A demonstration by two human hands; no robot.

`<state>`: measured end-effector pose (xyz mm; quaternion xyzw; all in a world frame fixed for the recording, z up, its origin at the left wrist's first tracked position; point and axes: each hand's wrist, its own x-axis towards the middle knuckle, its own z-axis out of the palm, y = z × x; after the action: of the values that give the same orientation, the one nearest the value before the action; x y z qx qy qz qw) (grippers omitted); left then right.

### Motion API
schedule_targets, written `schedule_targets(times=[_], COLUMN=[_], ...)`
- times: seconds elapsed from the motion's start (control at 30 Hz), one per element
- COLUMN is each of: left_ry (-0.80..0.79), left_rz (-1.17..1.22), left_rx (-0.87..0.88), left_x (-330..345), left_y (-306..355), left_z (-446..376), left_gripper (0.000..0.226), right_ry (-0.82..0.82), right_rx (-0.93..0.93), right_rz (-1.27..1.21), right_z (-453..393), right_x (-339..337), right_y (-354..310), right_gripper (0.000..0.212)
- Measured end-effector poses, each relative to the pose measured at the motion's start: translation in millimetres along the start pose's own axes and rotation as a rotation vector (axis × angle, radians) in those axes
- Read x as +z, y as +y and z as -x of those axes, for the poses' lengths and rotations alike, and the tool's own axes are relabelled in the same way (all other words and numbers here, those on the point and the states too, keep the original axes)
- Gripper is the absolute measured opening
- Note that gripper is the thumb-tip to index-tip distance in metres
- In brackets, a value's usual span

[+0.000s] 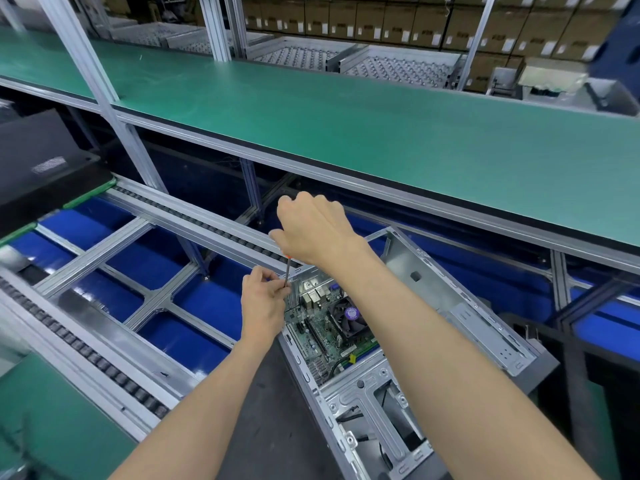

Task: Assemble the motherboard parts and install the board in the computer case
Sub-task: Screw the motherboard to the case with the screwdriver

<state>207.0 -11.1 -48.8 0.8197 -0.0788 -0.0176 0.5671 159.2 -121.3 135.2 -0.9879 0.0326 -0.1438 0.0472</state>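
Observation:
An open grey computer case lies on its side on the conveyor. Inside it sits the green motherboard with a black CPU cooler fan. My right hand is above the case's far left corner and grips the handle of a screwdriver; the handle is hidden in the fist except for an orange bit. The thin metal shaft points down toward the board's far corner. My left hand pinches the lower end of the shaft at the case's left edge. The tip is hidden behind my fingers.
A roller conveyor frame with blue panels spreads to the left. A long green shelf runs overhead behind the case. A black unit sits at the far left. Stacked cardboard boxes fill the back.

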Motion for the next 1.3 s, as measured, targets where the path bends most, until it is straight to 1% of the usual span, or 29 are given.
schedule_targets(times=[0.03, 0.1, 0.17, 0.23, 0.27, 0.37, 0.43, 0.5, 0.57, 0.63, 0.73, 0.83, 0.9, 0.93, 1.0, 1.07, 1.13, 1.2, 1.23, 1.3], left_ry=[0.004, 0.005, 0.002, 0.001, -0.003, -0.002, 0.001, 0.002, -0.001, -0.003, -0.011, -0.010, -0.001, 0.003, 0.002, -0.005, -0.004, -0.004, -0.001, 0.002], left_rz=[0.000, -0.008, -0.012, -0.024, -0.026, -0.014, -0.023, -0.037, -0.049, -0.049, -0.040, 0.000, -0.002, 0.000, -0.023, -0.041, -0.025, 0.014, 0.025, 0.018], left_rx=[0.002, 0.013, 0.020, 0.023, 0.021, 0.016, 0.011, 0.017, 0.028, 0.043, 0.026, 0.015, 0.020, 0.021, 0.033, 0.035, 0.015, -0.007, -0.010, -0.002], left_x=[-0.2, -0.3, -0.9, -0.8, -0.5, -0.2, -0.4, -0.4, -0.6, -0.7, -0.6, 0.2, -0.1, -0.1, 0.3, 1.1, 1.3, 1.7, 1.6, 1.8], left_y=[0.1, -0.6, -0.8, -1.0, -0.9, -0.3, -0.4, -2.1, -2.6, -2.2, -0.1, -1.4, -3.2, -3.6, -3.9, -4.5, -4.8, -6.0, -6.4, -6.0], left_z=[0.4, 0.4, 0.7, 0.8, 0.5, 0.3, 0.3, 0.6, 1.2, 0.6, 0.5, 0.3, 0.1, 0.0, -0.3, -0.6, -0.8, -0.6, -0.5, -0.4], left_gripper=[0.025, 0.026, 0.028, 0.028, 0.027, 0.027, 0.025, 0.024, 0.023, 0.021, 0.024, 0.029, 0.026, 0.024, 0.022, 0.022, 0.024, 0.026, 0.026, 0.025], right_ry=[-0.026, -0.092, -0.098, -0.056, -0.026, 0.021, -0.024, -0.079, -0.084, -0.039, 0.008, -0.062, -0.088, -0.077, -0.020, 0.019, -0.011, -0.066, -0.077, -0.050], right_rx=[-0.021, -0.049, -0.043, -0.021, -0.003, 0.018, -0.016, -0.056, -0.043, -0.014, 0.020, -0.028, -0.046, -0.040, -0.004, 0.019, -0.003, -0.042, -0.050, -0.040], right_rz=[-0.040, -0.175, -0.236, -0.177, -0.120, -0.008, -0.048, -0.157, -0.209, -0.144, -0.033, -0.132, -0.207, -0.205, -0.122, -0.046, -0.074, -0.166, -0.194, -0.163], right_z=[0.2, 0.9, 1.8, 1.0, 0.1, -2.6, -2.5, -1.3, 0.7, 2.1, 1.8, 1.5, 1.4, 1.6, 1.5, 1.1, 1.6, 2.0, 2.0, 2.3], right_x=[-1.6, -5.3, -5.3, -1.8, 0.0, 2.3, -0.6, -2.7, -2.7, -0.9, 0.8, -2.7, -3.4, -2.7, -0.4, 1.7, 0.9, -2.1, -2.8, -1.9], right_y=[0.5, 2.4, 2.0, 0.0, -1.1, -3.5, -4.7, -3.3, -1.0, 0.2, 1.2, 0.5, -1.3, -2.1, -2.2, 0.3, 2.0, 1.3, 0.6, -0.4], right_gripper=[0.021, 0.027, 0.028, 0.016, 0.016, 0.026, 0.027, 0.023, 0.022, 0.016, 0.022, 0.022, 0.024, 0.021, 0.015, 0.018, 0.024, 0.027, 0.026, 0.022])
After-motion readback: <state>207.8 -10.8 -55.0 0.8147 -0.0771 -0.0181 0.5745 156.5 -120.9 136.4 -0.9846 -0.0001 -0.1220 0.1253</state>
